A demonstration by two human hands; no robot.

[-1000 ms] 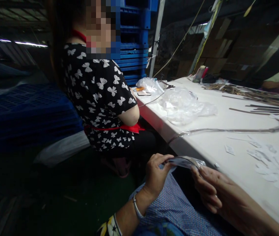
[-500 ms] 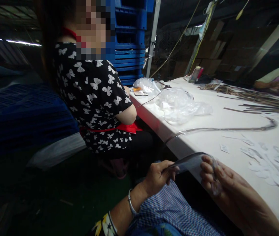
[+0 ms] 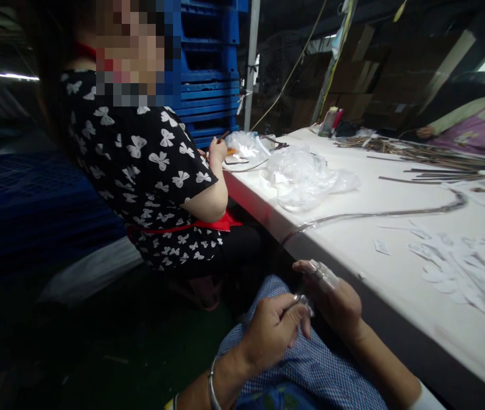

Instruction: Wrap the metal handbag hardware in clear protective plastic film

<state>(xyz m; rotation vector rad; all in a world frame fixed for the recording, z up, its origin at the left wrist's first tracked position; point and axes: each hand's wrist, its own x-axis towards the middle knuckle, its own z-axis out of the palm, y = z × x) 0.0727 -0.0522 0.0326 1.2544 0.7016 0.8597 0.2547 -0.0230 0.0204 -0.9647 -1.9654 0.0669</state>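
Over the checked cloth on my lap, my left hand (image 3: 274, 327) is closed on a piece of clear plastic (image 3: 304, 304), thumb pressed against the fingers. Just right of it and slightly higher, my right hand (image 3: 334, 296) has more clear plastic (image 3: 324, 275) wrapped over its fingers, which look curled around it. The two hands are close together beside the table edge. Beyond them a long brown stem (image 3: 366, 215) lies across the white table (image 3: 345, 250), one end over the edge.
A person (image 3: 140, 159) in a butterfly-patterned top sits at the left. Crumpled plastic bags (image 3: 302, 176), brown sticks (image 3: 422, 154) and white cut pieces (image 3: 468, 267) lie on the table. Another person (image 3: 467, 128) is at the far right. Blue pallets (image 3: 210, 68) stand behind.
My right hand has moved left, towards my left hand, and off the table. The plastic stretched between them is now bunched. The neighbouring person's hand has risen, and the view has shifted slightly right.
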